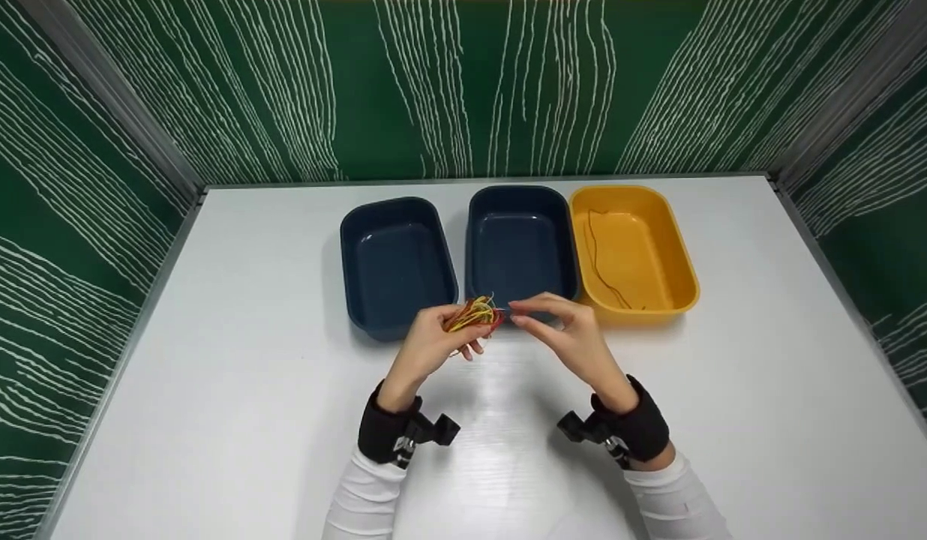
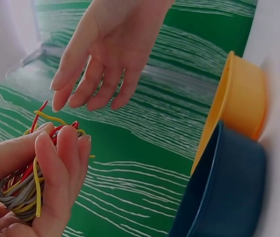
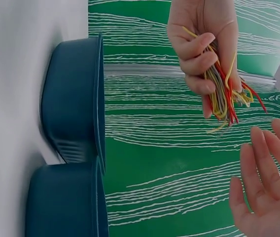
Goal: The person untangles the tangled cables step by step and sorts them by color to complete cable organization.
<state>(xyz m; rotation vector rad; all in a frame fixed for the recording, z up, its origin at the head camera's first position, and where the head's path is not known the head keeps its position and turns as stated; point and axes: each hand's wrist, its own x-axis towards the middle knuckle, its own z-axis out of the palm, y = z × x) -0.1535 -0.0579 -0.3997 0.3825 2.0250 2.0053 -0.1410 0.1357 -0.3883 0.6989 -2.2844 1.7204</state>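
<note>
My left hand grips a bundle of thin wires in red, yellow and grey-brown. In the left wrist view its fingers curl round the wires, and loose red and yellow ends stick out past the fingertips. Facing those ends is my right hand, its thumb and fingers extended. The right wrist view shows a gap between the right fingers and the wire ends, with nothing between finger and thumb. Both hands are over the table near the front of the middle bin.
Two dark blue bins stand side by side on the white table. Right of them is a yellow bin with a thin dark wire lying inside. A green, white-streaked wall rises behind.
</note>
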